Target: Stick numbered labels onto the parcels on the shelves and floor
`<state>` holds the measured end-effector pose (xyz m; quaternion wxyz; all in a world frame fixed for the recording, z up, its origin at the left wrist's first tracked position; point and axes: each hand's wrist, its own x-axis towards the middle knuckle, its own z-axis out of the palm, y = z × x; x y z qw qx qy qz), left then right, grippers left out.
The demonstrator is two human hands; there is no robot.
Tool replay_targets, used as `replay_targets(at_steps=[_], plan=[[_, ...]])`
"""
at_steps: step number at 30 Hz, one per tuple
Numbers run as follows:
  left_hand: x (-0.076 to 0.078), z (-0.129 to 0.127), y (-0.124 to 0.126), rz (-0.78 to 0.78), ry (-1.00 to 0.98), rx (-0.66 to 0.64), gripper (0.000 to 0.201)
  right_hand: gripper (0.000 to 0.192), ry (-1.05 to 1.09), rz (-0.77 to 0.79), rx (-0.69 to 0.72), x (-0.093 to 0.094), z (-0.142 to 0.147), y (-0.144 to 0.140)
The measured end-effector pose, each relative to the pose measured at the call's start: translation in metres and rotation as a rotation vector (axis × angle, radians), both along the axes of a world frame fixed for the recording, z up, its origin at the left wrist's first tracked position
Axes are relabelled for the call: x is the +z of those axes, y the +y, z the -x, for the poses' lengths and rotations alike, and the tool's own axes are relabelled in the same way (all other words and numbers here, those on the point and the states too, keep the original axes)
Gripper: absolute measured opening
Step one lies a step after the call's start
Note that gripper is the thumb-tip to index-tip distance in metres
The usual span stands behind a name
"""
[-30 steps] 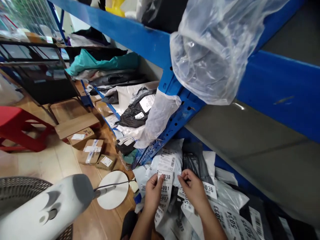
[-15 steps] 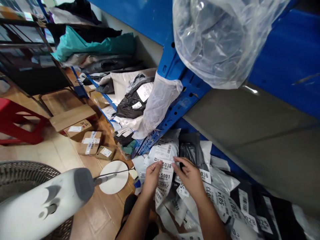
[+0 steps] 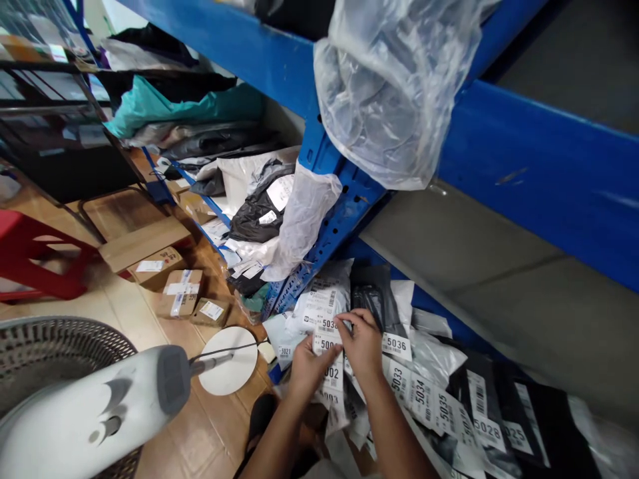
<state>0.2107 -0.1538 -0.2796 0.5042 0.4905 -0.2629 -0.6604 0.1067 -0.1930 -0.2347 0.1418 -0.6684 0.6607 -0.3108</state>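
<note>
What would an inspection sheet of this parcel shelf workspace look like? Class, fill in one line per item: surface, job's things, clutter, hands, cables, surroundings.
Surface: blue shelf rack with grey boards, low level packed with parcels.
Job's things: strip of numbered labels; white mailer beneath it.
Clutter: black mailers and label 5036 to the right; clear plastic bag hanging above.
Hands: left hand and right hand both pinch the strip.
Cables: thin cord across a white disc.
Surroundings: fan, cardboard boxes, red stool on the floor.
</note>
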Motion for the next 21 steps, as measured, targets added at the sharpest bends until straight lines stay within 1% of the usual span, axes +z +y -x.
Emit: replay_targets(at_steps=[2,4,6,8,10,11,12,13,14,16,17,19,21], plan=[[0.004,-0.013,0.008,-0.017,-0.007,-0.104,0.032,0.020,0.018,-0.024,-0.010,-0.003,-0.001,0.000],[0.009,-0.030,0.012,-0.002,-0.039,-0.181,0.034,0.019,0.027,-0.052,-0.016,-0.004,-0.002,0.002],[0.013,-0.044,0.006,0.097,-0.093,-0.206,0.038,0.017,0.020,-0.075,-0.017,-0.003,-0.002,0.003],[0.017,-0.051,-0.011,0.272,-0.238,-0.172,0.037,0.016,0.004,-0.108,-0.021,-0.002,-0.004,0.003],[0.016,-0.048,-0.034,0.416,-0.484,-0.098,0.030,0.036,-0.009,-0.162,-0.048,-0.002,-0.006,0.001],[0.014,-0.044,-0.045,0.439,-0.590,-0.076,0.028,0.046,-0.012,-0.196,-0.071,-0.002,-0.008,-0.001],[0.011,-0.039,-0.056,0.447,-0.650,-0.072,0.026,0.051,-0.014,-0.228,-0.092,-0.001,-0.009,-0.003],[0.008,-0.035,-0.066,0.449,-0.665,-0.084,0.025,0.050,-0.016,-0.254,-0.108,-0.001,-0.011,-0.005],[0.004,-0.032,-0.073,0.455,-0.645,-0.110,0.025,0.045,-0.020,-0.270,-0.113,0.001,-0.011,-0.005],[-0.001,-0.032,-0.080,0.476,-0.572,-0.160,0.026,0.035,-0.030,-0.274,-0.118,0.007,-0.008,0.000],[-0.002,-0.034,-0.079,0.474,-0.550,-0.168,0.028,0.033,-0.038,-0.259,-0.128,0.011,-0.004,0.007],[0.001,-0.042,-0.067,0.453,-0.567,-0.117,0.033,0.030,-0.096,-0.222,-0.146,0.022,0.007,0.031],[0.008,-0.048,-0.042,0.425,-0.601,-0.031,0.036,0.025,-0.251,-0.225,-0.110,0.030,0.021,0.068]])
